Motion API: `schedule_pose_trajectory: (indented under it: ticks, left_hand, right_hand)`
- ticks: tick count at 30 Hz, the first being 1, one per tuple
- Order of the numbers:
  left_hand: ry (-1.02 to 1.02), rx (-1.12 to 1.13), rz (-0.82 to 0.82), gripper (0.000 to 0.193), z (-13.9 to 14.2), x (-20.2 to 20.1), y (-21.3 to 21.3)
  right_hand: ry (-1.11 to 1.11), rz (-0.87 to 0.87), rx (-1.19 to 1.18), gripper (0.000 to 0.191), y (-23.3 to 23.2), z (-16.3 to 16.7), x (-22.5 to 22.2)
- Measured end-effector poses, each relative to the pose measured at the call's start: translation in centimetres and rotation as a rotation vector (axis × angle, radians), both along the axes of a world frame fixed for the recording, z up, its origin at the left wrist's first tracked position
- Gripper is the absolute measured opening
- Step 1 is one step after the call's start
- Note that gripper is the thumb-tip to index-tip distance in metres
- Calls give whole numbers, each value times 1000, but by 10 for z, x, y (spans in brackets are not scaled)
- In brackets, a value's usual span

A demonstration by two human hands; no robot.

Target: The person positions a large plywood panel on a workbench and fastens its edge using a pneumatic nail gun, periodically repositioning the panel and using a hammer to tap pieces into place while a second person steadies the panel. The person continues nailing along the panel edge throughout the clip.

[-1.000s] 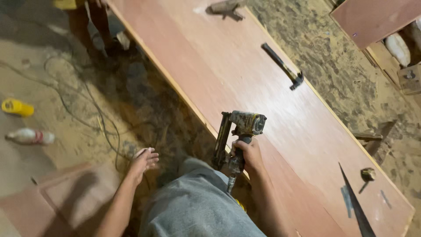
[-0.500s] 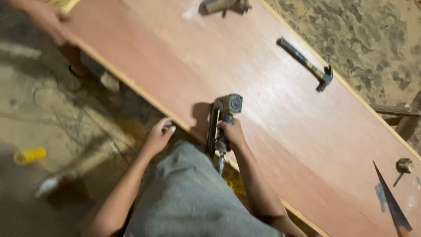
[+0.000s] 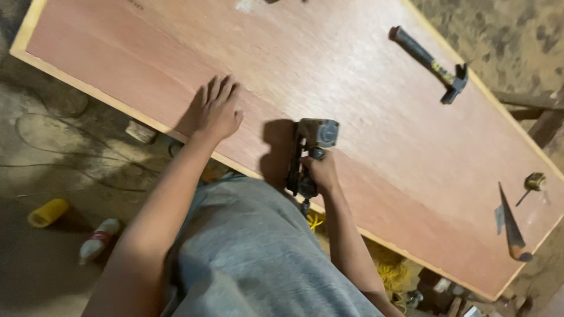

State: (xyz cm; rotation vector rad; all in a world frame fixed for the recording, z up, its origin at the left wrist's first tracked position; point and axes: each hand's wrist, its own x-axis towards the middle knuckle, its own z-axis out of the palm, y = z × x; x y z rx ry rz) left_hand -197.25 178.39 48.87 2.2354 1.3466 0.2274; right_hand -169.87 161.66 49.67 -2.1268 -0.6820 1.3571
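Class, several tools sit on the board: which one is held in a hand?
The nail gun, gripped by the right hand; the hammer and handsaw lie untouched.

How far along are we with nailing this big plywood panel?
Done: the large reddish plywood panel lies flat with its pale edge strip on. In hand: the right hand grips the dark nail gun by the near edge, while the left hand presses flat on the sheet. Left: cannot tell; no nail heads are visible.
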Motion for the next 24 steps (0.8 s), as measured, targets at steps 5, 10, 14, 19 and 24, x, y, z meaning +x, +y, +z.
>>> schedule_pose_trajectory:
  ticks: [5, 10, 14, 19, 24]
  left_hand:
    - [134, -90, -67, 85, 5, -21, 26]
    - [-347, -483, 85, 80, 8, -79, 61]
    - [-505, -38, 492, 81, 1, -177, 73]
    - [-351, 86, 1109, 94, 3, -307, 79]
    - [-731, -674, 1423, 90, 10, -328, 106]
  right_hand:
    - [-74, -51, 58, 13, 0, 2, -27]
    - [-90, -117, -37, 17, 52, 36, -108]
    - [207, -33, 77, 39, 111, 77, -199]
    - [336, 301, 190, 41, 238, 93, -316]
    - [432, 227, 160, 32, 330, 80, -396]
